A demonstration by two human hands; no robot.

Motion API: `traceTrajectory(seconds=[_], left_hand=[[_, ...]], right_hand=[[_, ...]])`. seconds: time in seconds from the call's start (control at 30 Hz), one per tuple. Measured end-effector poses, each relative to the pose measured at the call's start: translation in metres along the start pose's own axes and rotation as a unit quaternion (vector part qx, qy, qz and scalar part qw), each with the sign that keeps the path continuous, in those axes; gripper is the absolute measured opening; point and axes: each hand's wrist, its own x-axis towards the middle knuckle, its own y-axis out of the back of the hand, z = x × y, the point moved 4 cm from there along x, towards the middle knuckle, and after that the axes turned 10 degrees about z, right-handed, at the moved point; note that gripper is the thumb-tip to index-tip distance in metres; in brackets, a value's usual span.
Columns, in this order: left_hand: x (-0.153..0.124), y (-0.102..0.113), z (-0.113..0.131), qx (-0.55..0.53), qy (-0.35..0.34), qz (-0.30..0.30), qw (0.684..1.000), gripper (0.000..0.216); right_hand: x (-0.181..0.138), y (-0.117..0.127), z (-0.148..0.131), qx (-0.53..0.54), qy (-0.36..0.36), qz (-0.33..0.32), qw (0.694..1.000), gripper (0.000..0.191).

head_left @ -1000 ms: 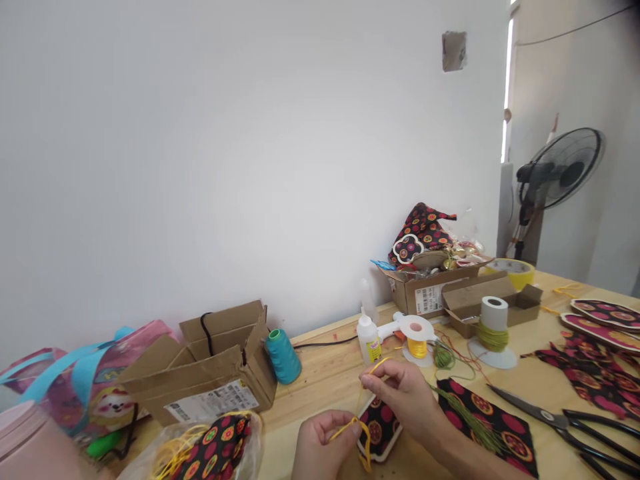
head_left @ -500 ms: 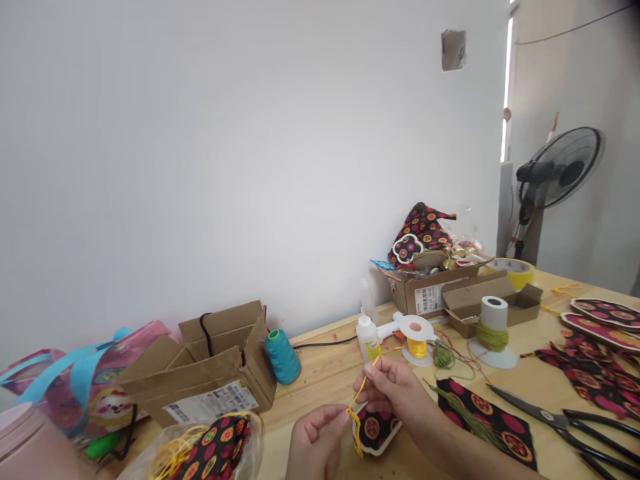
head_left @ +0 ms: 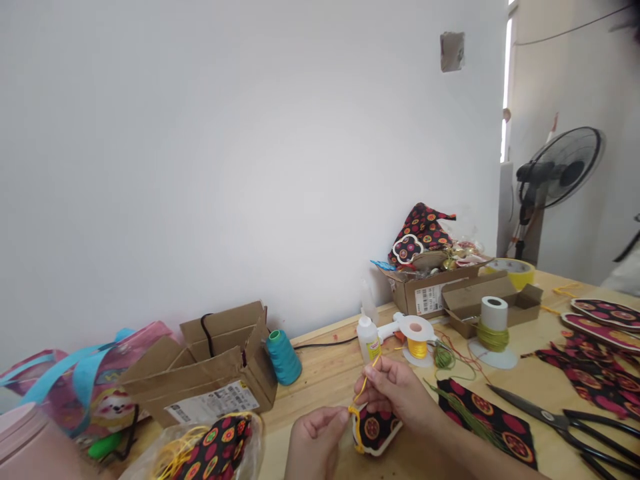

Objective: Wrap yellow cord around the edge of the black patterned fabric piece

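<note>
A yellow cord [head_left: 367, 382] runs between my two hands. My left hand [head_left: 317, 440] pinches it between thumb and fingertip, near where it loops. My right hand [head_left: 395, 390], a little higher, pinches the cord's upper end. Between and below the hands is a patterned fabric piece [head_left: 375, 427] with a white edge, in dark cloth with round motifs; the loose yellow cord hangs over its left side. My right fingers partly hide its upper right. Just beyond my right hand stands a small white glue bottle [head_left: 369, 339].
Large black scissors [head_left: 555, 419] lie at right beside a patterned cloth [head_left: 505, 423] and green threads. Behind are a yellow cord spool [head_left: 417, 340], a green cord spool [head_left: 494, 333] and cardboard boxes [head_left: 425, 293]. Left are a teal thread cone [head_left: 283, 358], an opened carton [head_left: 210, 373] and a plastic bag [head_left: 250, 447].
The hands have barely moved. The yellow cord's loose part by my left fingertips has shifted and now lies along the fabric piece's left edge. Something dark and white has appeared at the far right edge.
</note>
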Motion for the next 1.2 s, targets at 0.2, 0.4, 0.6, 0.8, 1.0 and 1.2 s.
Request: traceTrajectory(seconds=[0.2,0.4,0.6,0.8,1.0,1.2], left_hand=[[0.000,0.003,-0.002,0.003,0.015,-0.030,0.999,0.029],[-0.002,-0.002,-0.001,-0.007,0.007,-0.108,0.994,0.026],[-0.004,-0.002,0.001,0.031,-0.007,-0.034,0.999,0.031],[-0.003,-0.003,-0.001,0.050,-0.035,-0.021,0.998,0.027],[-0.002,-0.005,-0.005,0.061,-0.038,-0.032,0.997,0.030],[-0.008,-0.006,-0.001,0.069,-0.019,-0.019,0.997,0.033]], right_hand=[[0.000,0.001,0.001,0.019,-0.014,0.012,1.000,0.034],[-0.002,-0.001,0.002,0.052,-0.050,0.006,0.997,0.032],[-0.002,-0.001,0.003,0.054,-0.035,0.003,0.998,0.033],[-0.002,-0.002,0.004,0.037,-0.029,0.013,0.999,0.035],[-0.005,-0.004,-0.001,0.040,-0.028,-0.001,0.999,0.036],[-0.005,-0.002,-0.008,0.080,-0.038,0.021,0.996,0.032]])
